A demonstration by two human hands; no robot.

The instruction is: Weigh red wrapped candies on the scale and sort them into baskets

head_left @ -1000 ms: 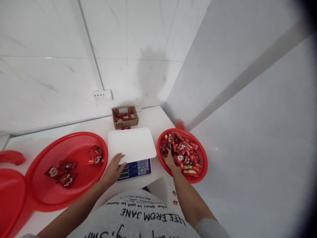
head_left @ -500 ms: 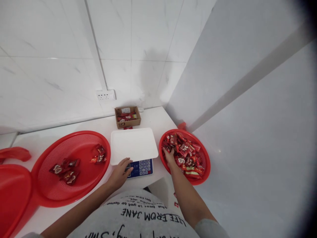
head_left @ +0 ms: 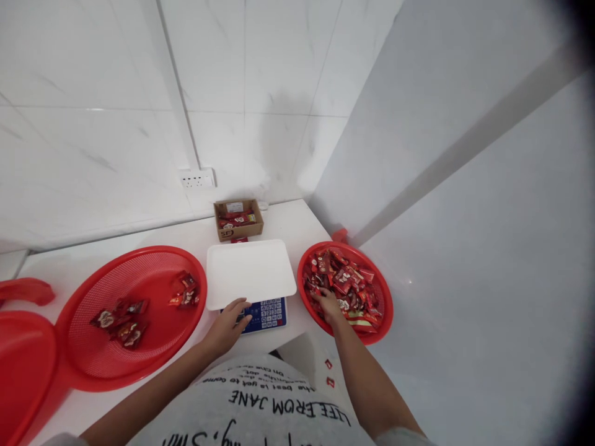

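My left hand [head_left: 229,324] rests open at the front edge of a digital scale [head_left: 272,313], its fingers over the left part of the blue key panel, close to the white weighing tray [head_left: 251,272]. The tray has nothing on it. To the right stands a red plastic basket [head_left: 389,303] filled with small red snack packets [head_left: 356,282]. My right hand [head_left: 329,306] reaches into its left side, fingers closed around a red packet that is mostly hidden by the hand.
A wider red basket [head_left: 125,379] with several red packets [head_left: 127,322] stands left of the scale. Farther left is another red container [head_left: 28,365]. Behind the scale sits a cardboard box [head_left: 232,233] holding packets. A wall panel [head_left: 441,248] borders the right side.
My right hand has shifted slightly right and toward me within the basket, and its fingers have drawn together. My left hand stays by the scale.
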